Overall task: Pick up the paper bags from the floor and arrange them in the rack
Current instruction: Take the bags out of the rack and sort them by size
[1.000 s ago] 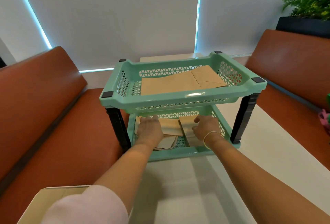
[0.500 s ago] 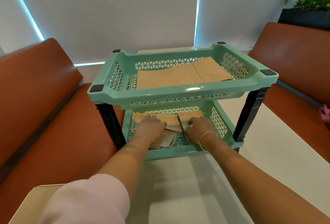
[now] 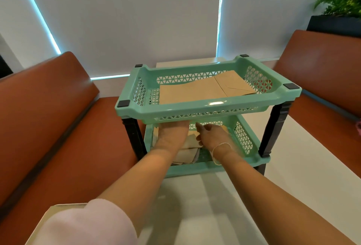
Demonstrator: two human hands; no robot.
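Reaching both hands, left (image 3: 172,137) flat, right (image 3: 213,137) loose-fingered, into the rack's (image 3: 214,108) lower tier, apparently squaring the bags (image 3: 187,152).

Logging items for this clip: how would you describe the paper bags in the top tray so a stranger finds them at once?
On the white table between two brown benches stands a mint-green rack with two trays. The top tray holds flat brown paper bags, lying smooth and untouched. The bags below are a rumpled pile with both hands in among them.
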